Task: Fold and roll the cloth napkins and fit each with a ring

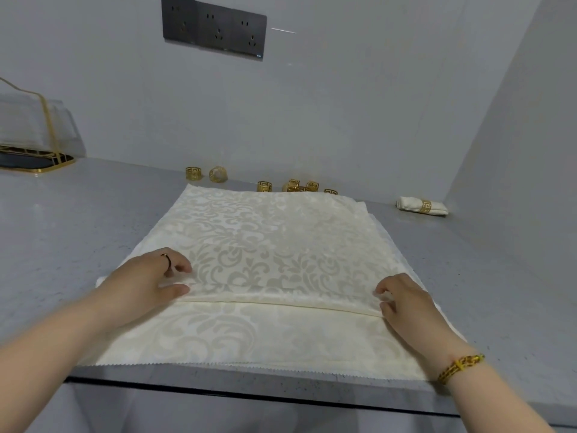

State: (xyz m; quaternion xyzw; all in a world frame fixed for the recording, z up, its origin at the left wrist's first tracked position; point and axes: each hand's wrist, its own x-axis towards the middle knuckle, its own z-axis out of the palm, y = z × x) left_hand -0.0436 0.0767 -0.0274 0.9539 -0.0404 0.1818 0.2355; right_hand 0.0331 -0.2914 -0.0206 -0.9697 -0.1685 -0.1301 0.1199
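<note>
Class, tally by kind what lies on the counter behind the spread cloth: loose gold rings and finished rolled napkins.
Loose gold rings: 6 clearly seen; the cluster may hide another
Rolled napkin with ring: 1
Total: 7

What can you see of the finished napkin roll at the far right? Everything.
The napkin roll is cream-white cloth rolled into a short, fat cylinder, lying on its side on the grey counter near the right wall corner. A gold ring with a cut-out key pattern circles it about mid-length, slightly toward its right end. The ends look loosely tucked, the right one flatter. Nothing else touches it; it sits apart from the loose rings and the spread cloth. No hand is near it.
</note>
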